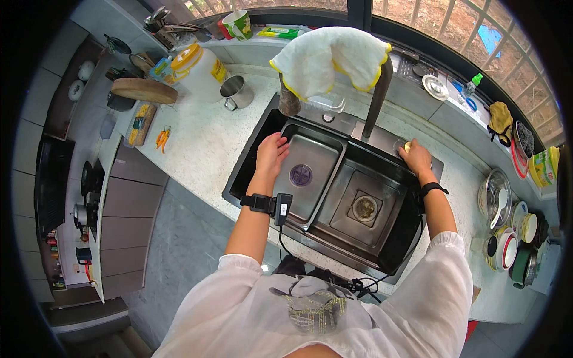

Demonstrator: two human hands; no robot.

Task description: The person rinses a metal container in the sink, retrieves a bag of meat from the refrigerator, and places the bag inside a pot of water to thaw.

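Speckled pale stone makes up the surface (197, 143), which runs along the window wall and carries a dark double sink (334, 197) set near its middle. Over the sink's far edge a white cloth with a yellow border (331, 59) hangs draped on the curved faucet (377, 98). Toward the surface's far left corner stands a large white plastic jar with a yellow lid (200, 71), a steel mug (236, 92) just beside it and a round wooden board (143, 89) farther left. At the right end, stacked bowls and plates (507, 238) crowd the surface's edge. In the left basin sits a steel tray (307, 173); the left hand (271, 154) lies on the tray's left rim with fingers curled loosely over it, a black band with a small device on the wrist. The right hand (416, 158) is closed on a small yellowish object (408, 146) pressed against the sink's far right ledge; what the object is cannot be told. The right basin shows a bare round drain (364, 207).
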